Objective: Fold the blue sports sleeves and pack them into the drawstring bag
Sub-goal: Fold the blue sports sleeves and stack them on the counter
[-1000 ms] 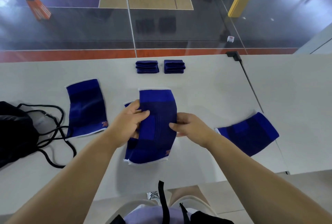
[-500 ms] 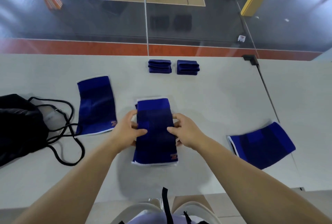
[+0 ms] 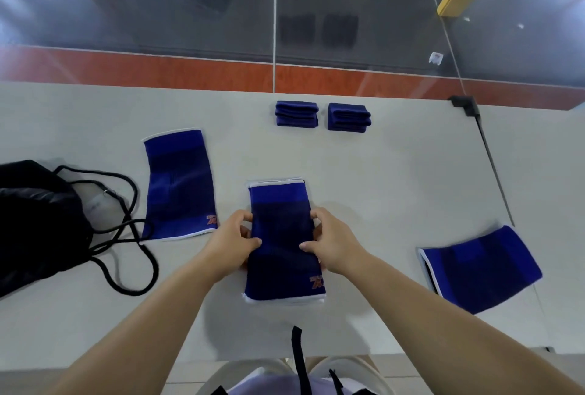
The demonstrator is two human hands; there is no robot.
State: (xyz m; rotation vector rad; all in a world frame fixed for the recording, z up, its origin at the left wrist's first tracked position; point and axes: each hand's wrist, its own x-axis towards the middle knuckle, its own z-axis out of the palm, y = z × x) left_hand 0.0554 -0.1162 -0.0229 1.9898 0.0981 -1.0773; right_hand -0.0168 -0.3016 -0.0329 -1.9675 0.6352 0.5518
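Two blue sleeves lie stacked (image 3: pixel 283 255) on the white table (image 3: pixel 395 179) in front of me, edges lined up. My left hand (image 3: pixel 232 241) grips the stack's left side and my right hand (image 3: pixel 332 244) grips its right side, thumbs on top. A single flat blue sleeve (image 3: pixel 179 185) lies to the left, another (image 3: pixel 481 268) to the right. Two small folded blue bundles (image 3: pixel 296 113) (image 3: pixel 348 117) sit at the far edge. The black drawstring bag (image 3: pixel 34 220) lies at the left, its cords (image 3: pixel 126 236) spread on the table.
A glass pane (image 3: pixel 275 30) rises behind the table's far edge, with a court floor below. A black bracket (image 3: pixel 465 105) and a seam run down the table's right side. A black strap (image 3: pixel 297 359) hangs at the near edge.
The upper sleeve, held lifted and skewed over the lower one a second ago, now lies flat and aligned on it. Both hands have moved to the stack's sides.
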